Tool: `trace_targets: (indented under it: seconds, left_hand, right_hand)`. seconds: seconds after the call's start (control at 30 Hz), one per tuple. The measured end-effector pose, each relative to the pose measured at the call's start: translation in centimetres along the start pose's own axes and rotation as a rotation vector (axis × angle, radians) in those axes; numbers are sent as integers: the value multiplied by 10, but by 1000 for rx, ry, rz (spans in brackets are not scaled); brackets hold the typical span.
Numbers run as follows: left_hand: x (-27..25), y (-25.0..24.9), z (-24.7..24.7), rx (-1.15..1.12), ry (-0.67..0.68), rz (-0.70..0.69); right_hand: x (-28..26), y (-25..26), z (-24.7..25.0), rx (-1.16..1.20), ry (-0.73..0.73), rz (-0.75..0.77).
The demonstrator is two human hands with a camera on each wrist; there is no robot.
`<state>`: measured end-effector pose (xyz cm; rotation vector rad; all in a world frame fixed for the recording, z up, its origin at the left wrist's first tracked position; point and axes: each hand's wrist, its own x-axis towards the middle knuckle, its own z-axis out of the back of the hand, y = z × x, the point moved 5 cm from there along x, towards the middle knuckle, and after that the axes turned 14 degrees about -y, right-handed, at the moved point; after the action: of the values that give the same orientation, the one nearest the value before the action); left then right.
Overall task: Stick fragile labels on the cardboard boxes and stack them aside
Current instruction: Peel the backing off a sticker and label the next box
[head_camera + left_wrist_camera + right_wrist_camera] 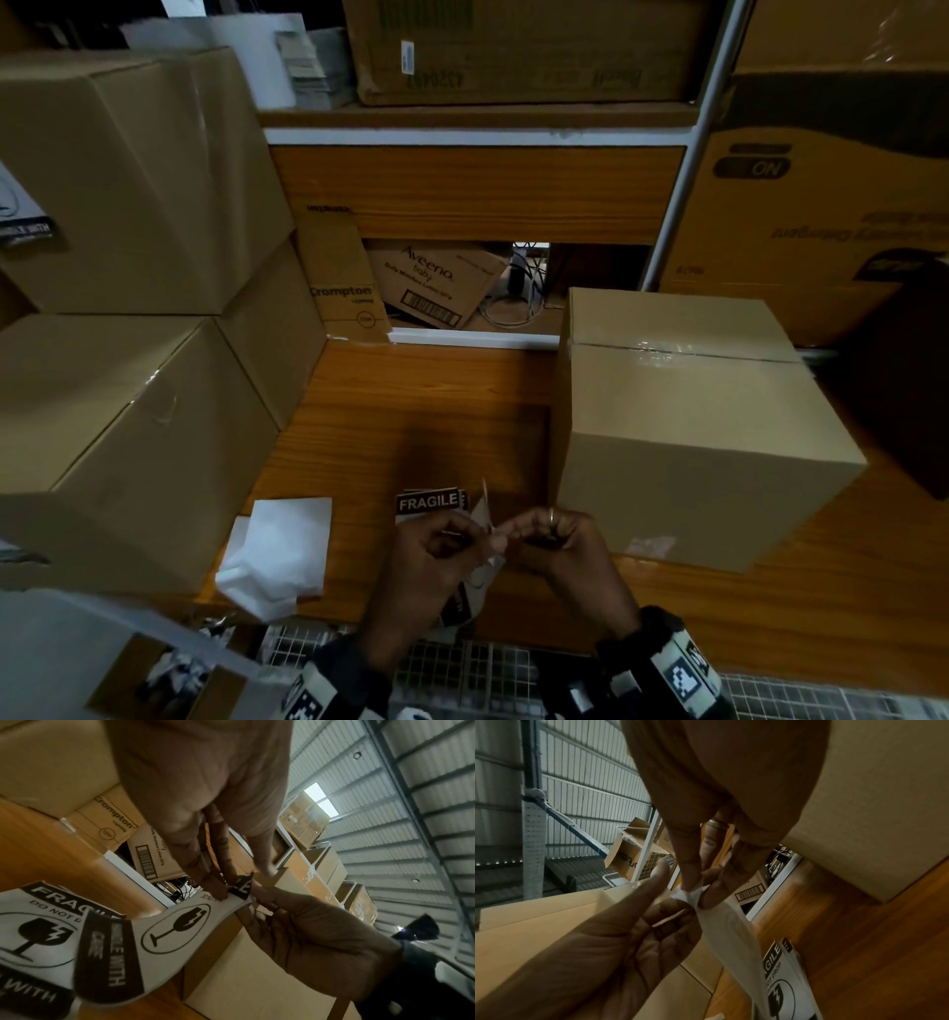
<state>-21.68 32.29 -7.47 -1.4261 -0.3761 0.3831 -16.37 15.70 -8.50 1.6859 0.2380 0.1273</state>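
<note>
Both hands meet low over the wooden table (421, 411), each pinching the same top corner of one fragile label (180, 923). My left hand (475, 532) grips the printed black corner between thumb and fingers (218, 888). My right hand (516, 534), a ring on one finger, pinches the white back of that corner (695, 892); the label's white underside (731, 933) hangs down from there. A stack of fragile labels (429, 506) lies on the table just beyond the hands. A taped cardboard box (683, 426) stands right of them.
Plain cardboard boxes stand stacked at the left, upper (128, 180) on lower (128, 421). White peeled backing papers (280, 555) lie left of the hands. Printed cartons (436, 288) fill the shelf opening behind. A large printed carton (821, 216) stands at the right rear.
</note>
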Motion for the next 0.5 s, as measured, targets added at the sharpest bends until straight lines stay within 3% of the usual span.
trace_targets:
  seconds: [0.2, 0.5]
  left_hand:
    - [6, -5, 0, 9, 110, -127]
    - [9, 6, 3, -169, -26, 73]
  right_hand:
    - [1, -4, 1, 8, -9, 7]
    - [4, -11, -6, 67, -19, -164]
